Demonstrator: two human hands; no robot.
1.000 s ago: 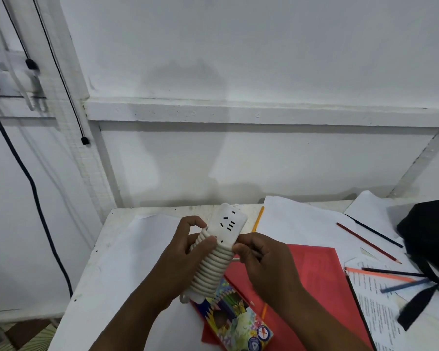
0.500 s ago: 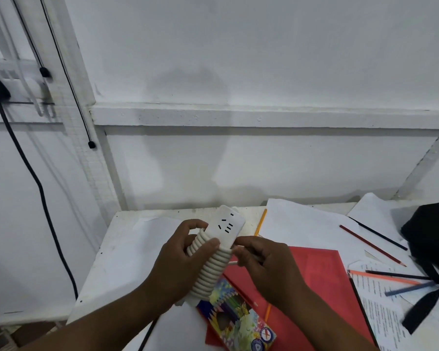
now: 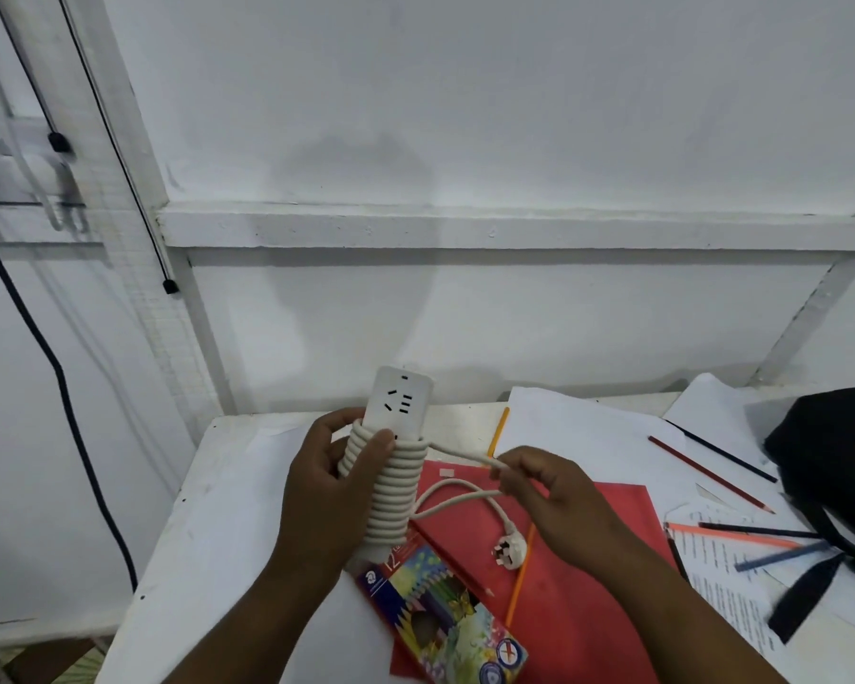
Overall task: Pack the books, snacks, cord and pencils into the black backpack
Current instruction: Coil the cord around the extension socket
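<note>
Above the table [image 3: 208,486], left hand [image 3: 327,486] wrapped around the power strip [image 3: 391,456], long axis upright, socket end pointing to 12 o'clock, cord [image 3: 391,491] coiled round its body. Right hand [image 3: 554,491] pinching a loose cord length at 3 o'clock, plug [image 3: 509,552] dangling over the red folder [image 3: 588,560]. Half a second earlier wound tight; now partly uncoiled.

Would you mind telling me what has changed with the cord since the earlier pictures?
The right hand has pulled the free end of the white cord away to the right, so a loose loop and the white plug now hang out. The left hand still holds the white coiled power strip.
</note>
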